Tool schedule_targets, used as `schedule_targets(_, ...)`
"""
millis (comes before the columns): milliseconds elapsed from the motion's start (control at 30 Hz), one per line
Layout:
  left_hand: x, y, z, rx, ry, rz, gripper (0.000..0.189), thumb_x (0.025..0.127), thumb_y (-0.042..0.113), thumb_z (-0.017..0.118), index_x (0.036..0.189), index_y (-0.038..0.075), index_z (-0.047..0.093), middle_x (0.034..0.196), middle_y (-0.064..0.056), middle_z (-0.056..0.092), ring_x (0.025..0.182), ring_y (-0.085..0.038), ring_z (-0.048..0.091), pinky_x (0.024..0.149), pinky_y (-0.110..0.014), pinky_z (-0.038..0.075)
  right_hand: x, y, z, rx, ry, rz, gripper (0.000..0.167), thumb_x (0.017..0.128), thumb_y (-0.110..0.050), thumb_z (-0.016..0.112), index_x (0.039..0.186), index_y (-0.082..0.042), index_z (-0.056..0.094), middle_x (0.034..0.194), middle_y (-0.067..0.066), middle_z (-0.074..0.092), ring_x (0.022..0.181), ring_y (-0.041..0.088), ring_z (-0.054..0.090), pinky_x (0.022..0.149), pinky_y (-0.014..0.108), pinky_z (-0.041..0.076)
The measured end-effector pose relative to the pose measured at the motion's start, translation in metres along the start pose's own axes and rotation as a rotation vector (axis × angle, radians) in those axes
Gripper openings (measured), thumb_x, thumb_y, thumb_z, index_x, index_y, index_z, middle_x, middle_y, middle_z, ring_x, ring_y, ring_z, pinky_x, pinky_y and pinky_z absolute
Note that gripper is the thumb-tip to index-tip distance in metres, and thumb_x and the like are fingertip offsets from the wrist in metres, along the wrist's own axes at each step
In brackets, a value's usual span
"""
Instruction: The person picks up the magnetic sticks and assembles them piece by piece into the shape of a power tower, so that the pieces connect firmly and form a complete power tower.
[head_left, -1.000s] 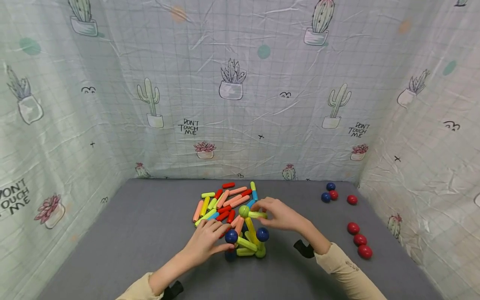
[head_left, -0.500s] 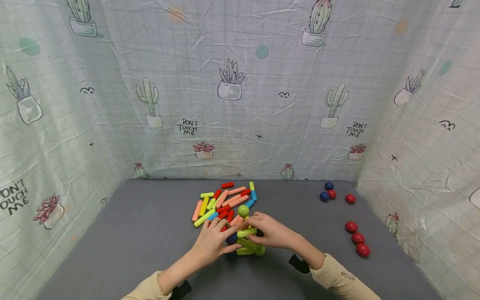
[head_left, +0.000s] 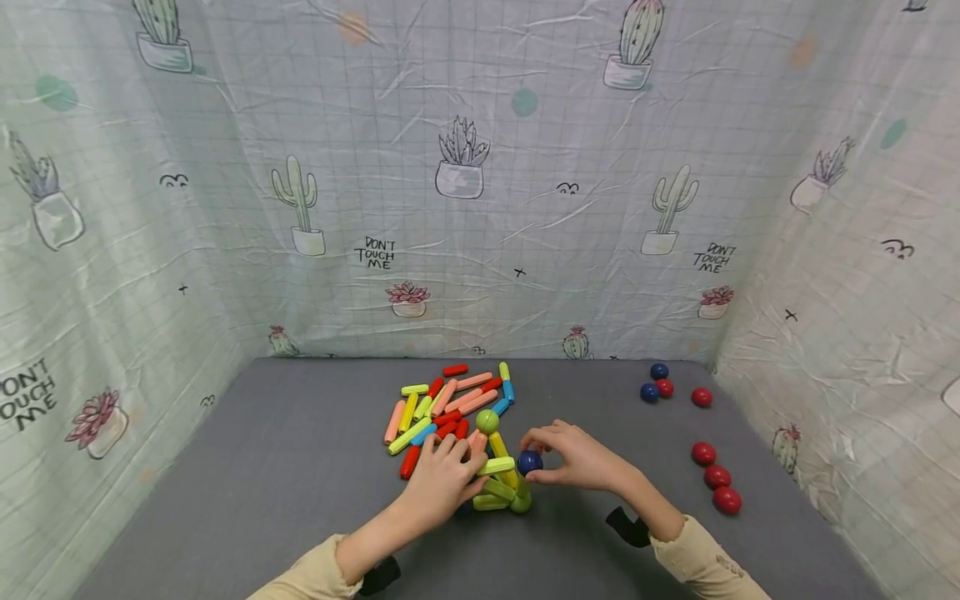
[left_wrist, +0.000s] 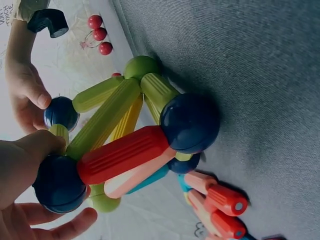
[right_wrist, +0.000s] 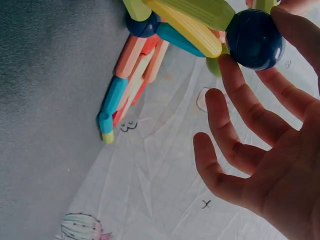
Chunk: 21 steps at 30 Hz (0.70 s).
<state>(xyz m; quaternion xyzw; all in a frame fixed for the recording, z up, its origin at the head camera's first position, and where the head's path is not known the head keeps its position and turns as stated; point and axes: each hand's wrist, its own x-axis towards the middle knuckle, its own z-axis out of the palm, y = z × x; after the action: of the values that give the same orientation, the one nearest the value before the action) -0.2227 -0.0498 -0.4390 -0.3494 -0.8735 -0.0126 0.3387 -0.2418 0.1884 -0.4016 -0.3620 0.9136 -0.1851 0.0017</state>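
A frame of magnetic rods and balls (head_left: 501, 492) stands on the grey table, between both hands. My left hand (head_left: 446, 477) grips its near left corner, thumb and fingers around a dark blue ball (left_wrist: 60, 184) joined to a red rod (left_wrist: 125, 154). My right hand (head_left: 576, 457) pinches another dark blue ball (right_wrist: 255, 39) at the right corner between thumb and fingers. A light green rod (head_left: 497, 465) spans the top between these two balls. Behind it, a green ball (head_left: 487, 422) tops a yellow rod (head_left: 499, 447). In the head view, the left hand hides the left corner ball.
Loose rods (head_left: 450, 400) in red, salmon, yellow, green and blue lie behind the frame. On the right, red balls (head_left: 717, 476) form a row, and blue balls (head_left: 649, 392) sit with red ones farther back. A patterned cloth (head_left: 480, 225) encloses the table's back and sides.
My right hand brought the light green rod from beside the rear green ball to the front top, then shifted right onto the blue ball. My left hand moved slightly right.
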Motion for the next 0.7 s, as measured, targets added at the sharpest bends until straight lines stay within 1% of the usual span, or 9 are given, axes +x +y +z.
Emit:
schedule_targets(100,0.001,0.0,0.0,0.006,-0.017,0.004,0.019,0.074,0.042,0.067,0.082,0.026,0.061,0.072,0.003,0.052,0.07,-0.015,0.046,0.067,-0.036,0.035,0.0,0.001,0.0,0.052,-0.009,-0.011,0.029,0.079,-0.037,0.064,0.104,-0.022,0.058,0.095,-0.009,0.06,0.087,0.009,0.051,0.072,0.023,0.043)
schedule_targets(233,0.001,-0.002,0.0,-0.027,-0.042,0.0,0.019,0.075,0.043,0.067,0.083,0.027,0.061,0.073,0.004,0.051,0.07,-0.015,0.044,0.067,-0.036,0.034,0.003,0.006,0.001,0.14,-0.045,-0.05,0.033,0.082,-0.04,0.06,0.107,-0.019,0.058,0.099,-0.007,0.06,0.091,0.01,0.053,0.076,0.025,0.045)
schedule_targets(300,-0.001,-0.003,0.0,-0.042,-0.042,-0.015,0.022,0.074,0.043,0.067,0.086,0.026,0.062,0.074,0.004,0.051,0.071,-0.015,0.044,0.066,-0.036,0.033,0.008,0.016,0.002,0.208,-0.055,-0.056,0.033,0.084,-0.04,0.057,0.108,-0.017,0.059,0.101,-0.005,0.061,0.091,0.01,0.055,0.077,0.026,0.046)
schedule_targets(333,-0.003,-0.004,-0.001,-0.048,-0.039,-0.025,0.024,0.074,0.044,0.067,0.089,0.025,0.063,0.075,0.004,0.051,0.072,-0.015,0.045,0.066,-0.036,0.033,0.012,0.023,0.002,0.235,-0.047,-0.045,0.031,0.086,-0.039,0.055,0.107,-0.017,0.06,0.1,-0.004,0.062,0.089,0.009,0.056,0.076,0.026,0.046)
schedule_targets(400,-0.006,-0.005,-0.002,-0.051,-0.021,-0.048,0.031,0.072,0.046,0.068,0.094,0.024,0.064,0.077,0.003,0.052,0.073,-0.016,0.046,0.066,-0.038,0.034,0.022,0.041,0.006,0.255,0.006,-0.015,0.028,0.088,-0.034,0.052,0.105,-0.014,0.061,0.096,0.0,0.065,0.084,0.008,0.058,0.072,0.025,0.047)
schedule_targets(467,-0.009,-0.007,-0.003,-0.038,-0.005,-0.07,0.038,0.069,0.049,0.069,0.097,0.023,0.064,0.077,0.002,0.054,0.075,-0.017,0.046,0.067,-0.041,0.035,0.038,0.06,0.011,0.207,0.094,0.047,0.023,0.09,-0.028,0.052,0.102,-0.013,0.063,0.091,0.001,0.065,0.079,0.009,0.059,0.069,0.025,0.048)
schedule_targets(567,-0.013,-0.009,-0.005,-0.021,0.004,-0.092,0.043,0.067,0.052,0.069,0.097,0.023,0.064,0.078,0.0,0.056,0.075,-0.019,0.047,0.069,-0.045,0.037,0.066,0.083,0.024,0.034,0.214,0.142,0.017,0.088,-0.021,0.055,0.096,-0.01,0.065,0.086,0.002,0.065,0.077,0.013,0.058,0.067,0.027,0.047)
schedule_targets(633,-0.014,-0.009,-0.006,-0.017,-0.004,-0.098,0.043,0.066,0.054,0.068,0.097,0.024,0.064,0.078,0.0,0.058,0.075,-0.019,0.048,0.07,-0.046,0.038,0.084,0.095,0.033,-0.092,0.244,0.184,0.016,0.086,-0.018,0.057,0.097,-0.009,0.065,0.089,0.003,0.064,0.079,0.017,0.056,0.067,0.031,0.047)
schedule_targets(700,-0.015,-0.009,-0.007,-0.023,-0.009,-0.102,0.042,0.066,0.054,0.068,0.096,0.024,0.065,0.078,0.0,0.059,0.075,-0.019,0.048,0.069,-0.045,0.038,0.099,0.103,0.041,-0.202,0.235,0.203,0.019,0.086,-0.018,0.058,0.101,-0.009,0.064,0.096,0.006,0.063,0.084,0.022,0.054,0.068,0.036,0.046)
